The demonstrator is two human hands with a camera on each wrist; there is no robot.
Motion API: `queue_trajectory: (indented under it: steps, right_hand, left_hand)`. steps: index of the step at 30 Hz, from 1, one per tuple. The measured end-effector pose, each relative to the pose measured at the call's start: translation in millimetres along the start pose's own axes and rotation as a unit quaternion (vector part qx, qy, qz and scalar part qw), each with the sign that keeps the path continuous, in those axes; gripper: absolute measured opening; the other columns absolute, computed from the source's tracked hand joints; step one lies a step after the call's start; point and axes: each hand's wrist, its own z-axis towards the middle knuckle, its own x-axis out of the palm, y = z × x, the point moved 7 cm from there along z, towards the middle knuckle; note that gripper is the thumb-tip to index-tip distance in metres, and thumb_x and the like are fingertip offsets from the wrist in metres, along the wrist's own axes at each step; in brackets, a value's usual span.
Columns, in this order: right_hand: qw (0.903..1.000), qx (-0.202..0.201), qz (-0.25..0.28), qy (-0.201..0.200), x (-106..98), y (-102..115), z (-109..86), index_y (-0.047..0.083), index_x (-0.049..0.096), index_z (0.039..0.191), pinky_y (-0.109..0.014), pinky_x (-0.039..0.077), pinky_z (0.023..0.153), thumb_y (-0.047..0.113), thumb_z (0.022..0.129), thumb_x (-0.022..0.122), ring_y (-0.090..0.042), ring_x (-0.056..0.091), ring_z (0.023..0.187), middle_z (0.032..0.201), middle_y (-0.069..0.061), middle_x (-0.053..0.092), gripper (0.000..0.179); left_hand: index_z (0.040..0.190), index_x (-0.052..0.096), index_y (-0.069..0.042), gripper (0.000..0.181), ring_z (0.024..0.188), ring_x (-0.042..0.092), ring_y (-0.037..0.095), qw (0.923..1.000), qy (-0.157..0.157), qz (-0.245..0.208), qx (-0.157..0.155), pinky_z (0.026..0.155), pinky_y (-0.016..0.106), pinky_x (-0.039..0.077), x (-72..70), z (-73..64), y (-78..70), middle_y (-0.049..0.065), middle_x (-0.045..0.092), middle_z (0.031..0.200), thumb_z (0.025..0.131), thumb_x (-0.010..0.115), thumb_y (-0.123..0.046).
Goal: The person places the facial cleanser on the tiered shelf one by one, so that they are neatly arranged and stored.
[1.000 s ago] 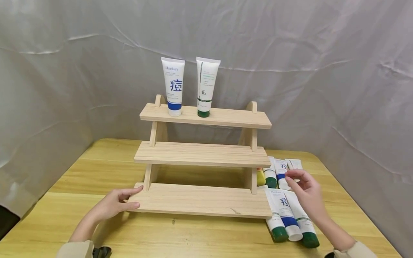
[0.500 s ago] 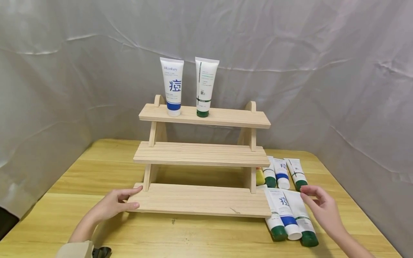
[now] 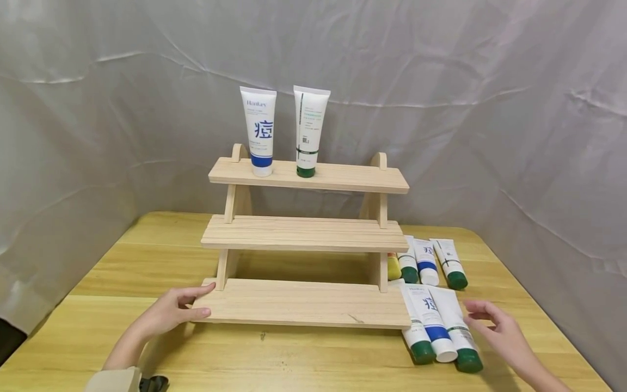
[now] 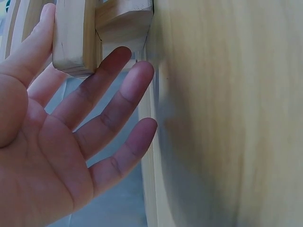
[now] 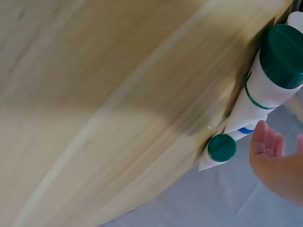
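Observation:
A three-tier wooden display stand (image 3: 303,234) stands on the table. My left hand (image 3: 171,311) grips the left end of its bottom shelf (image 3: 303,302) between thumb and index finger; in the left wrist view the other fingers (image 4: 138,78) spread free below. My right hand (image 3: 502,332) is beside a white squeeze tube with a green cap (image 3: 456,326), holding nothing, fingers loosely bent. Next to that tube lie a blue-banded tube (image 3: 433,324) and another green-capped tube (image 3: 416,332). On the top shelf stand a blue-banded tube (image 3: 259,130) and a green-capped tube (image 3: 311,130), caps down.
Behind the near tubes lies a back row with a green-capped tube (image 3: 449,264), a blue-banded tube (image 3: 426,261), another green-capped tube (image 3: 407,260) and a yellow item (image 3: 393,267) partly hidden by the stand. Grey cloth (image 3: 441,109) hangs around the wooden table (image 3: 245,359).
My right hand has moved from above the back row of tubes toward me, down to the right side of the near row. My left hand keeps its place on the stand.

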Motion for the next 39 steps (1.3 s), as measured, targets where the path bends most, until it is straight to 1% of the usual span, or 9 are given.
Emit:
queue_trajectory:
  steps: [2, 4, 6, 9, 13, 17, 25, 32, 39]
  right_hand:
    - [0.9998, 0.005, -0.010, 0.013, -1.8, 8.8, -3.5, -0.008, 0.054, 0.111, -0.022, 0.043, 0.062, 0.016, 0.086, 0.060, 0.005, 0.048, 0.078, 0.105, -0.022, 0.057, 0.034]
    - [0.9996, 0.008, -0.016, 0.023, -2.7, 11.8, -5.4, -0.009, 0.053, 0.110, -0.023, 0.043, 0.062, 0.014, 0.086, 0.061, 0.002, 0.049, 0.077, 0.104, -0.023, 0.056, 0.034]
    - [0.9992, 0.012, -0.019, 0.034, -2.7, 10.7, -6.3, -0.009, 0.053, 0.110, -0.023, 0.043, 0.062, 0.014, 0.085, 0.061, -0.003, 0.051, 0.077, 0.104, -0.024, 0.056, 0.035]
    - [0.9969, 0.043, -0.002, 0.066, 0.1, 3.3, -7.5, -0.009, 0.050, 0.114, -0.026, 0.045, 0.061, 0.017, 0.085, 0.061, -0.013, 0.053, 0.080, 0.107, -0.026, 0.054, 0.041]
    - [0.9888, 0.089, 0.023, 0.117, 6.5, -5.4, -8.0, -0.009, 0.043, 0.121, -0.031, 0.047, 0.058, 0.024, 0.085, 0.061, -0.024, 0.055, 0.083, 0.109, -0.030, 0.051, 0.052]
    - [0.9829, 0.106, 0.039, 0.146, 11.4, -8.0, -7.3, -0.008, 0.039, 0.125, -0.033, 0.047, 0.056, 0.025, 0.085, 0.062, -0.026, 0.055, 0.083, 0.108, -0.029, 0.052, 0.056]
    - [0.9767, 0.123, 0.034, 0.173, 18.6, -8.3, -2.8, -0.007, 0.034, 0.128, -0.034, 0.047, 0.057, 0.027, 0.087, 0.059, -0.025, 0.052, 0.081, 0.107, -0.032, 0.051, 0.059]
    - [0.9730, 0.140, 0.037, 0.180, 21.6, -11.1, -0.5, -0.005, 0.034, 0.129, -0.038, 0.048, 0.058, 0.032, 0.084, 0.062, -0.029, 0.054, 0.084, 0.107, -0.034, 0.049, 0.065]
    - [0.9728, 0.154, 0.042, 0.168, 22.6, -12.0, -0.1, -0.005, 0.036, 0.127, -0.038, 0.047, 0.055, 0.028, 0.083, 0.063, -0.027, 0.054, 0.081, 0.104, -0.034, 0.051, 0.061]
  left_hand:
    - [0.126, 0.045, 0.008, 0.052, 0.111, 0.037, 0.049, 1.0000, 0.000, -0.001, -0.002, 0.080, 0.045, 0.043, -0.2, 0.1, -0.2, 0.034, 0.036, 0.127, 0.084, 0.063, -0.017]
    - [0.126, 0.044, 0.009, 0.053, 0.110, 0.039, 0.047, 1.0000, 0.001, 0.000, -0.001, 0.078, 0.039, 0.044, -0.3, 0.2, -0.8, 0.035, 0.036, 0.127, 0.084, 0.063, -0.017]
    - [0.126, 0.044, 0.009, 0.053, 0.109, 0.041, 0.045, 1.0000, 0.003, -0.002, 0.001, 0.076, 0.033, 0.045, -0.1, 0.2, -1.3, 0.035, 0.036, 0.126, 0.084, 0.063, -0.017]
    - [0.126, 0.044, 0.010, 0.053, 0.106, 0.044, 0.041, 1.0000, 0.004, -0.001, 0.005, 0.074, 0.026, 0.044, 0.0, 0.2, -1.4, 0.036, 0.036, 0.126, 0.084, 0.063, -0.017]
    - [0.126, 0.044, 0.009, 0.054, 0.101, 0.049, 0.033, 1.0000, 0.001, 0.005, 0.006, 0.074, 0.025, 0.044, -0.1, 0.3, 0.1, 0.036, 0.037, 0.125, 0.083, 0.064, -0.018]
    - [0.126, 0.044, 0.009, 0.054, 0.098, 0.051, 0.029, 1.0000, 0.000, 0.007, 0.006, 0.074, 0.025, 0.044, -0.3, 0.3, 1.1, 0.035, 0.038, 0.125, 0.083, 0.064, -0.018]
    - [0.126, 0.044, 0.009, 0.053, 0.105, 0.046, 0.038, 0.9999, 0.003, 0.008, 0.005, 0.075, 0.029, 0.044, -0.1, 0.7, -0.2, 0.036, 0.036, 0.126, 0.084, 0.063, -0.018]
    - [0.126, 0.044, 0.009, 0.054, 0.103, 0.048, 0.036, 0.9999, 0.005, 0.007, 0.006, 0.074, 0.026, 0.044, 0.1, 1.1, 0.2, 0.036, 0.036, 0.126, 0.084, 0.063, -0.018]
    - [0.126, 0.043, 0.010, 0.054, 0.091, 0.054, 0.011, 0.9999, 0.005, -0.001, 0.009, 0.074, 0.025, 0.044, 0.0, 0.8, 1.2, 0.036, 0.040, 0.123, 0.084, 0.063, -0.017]
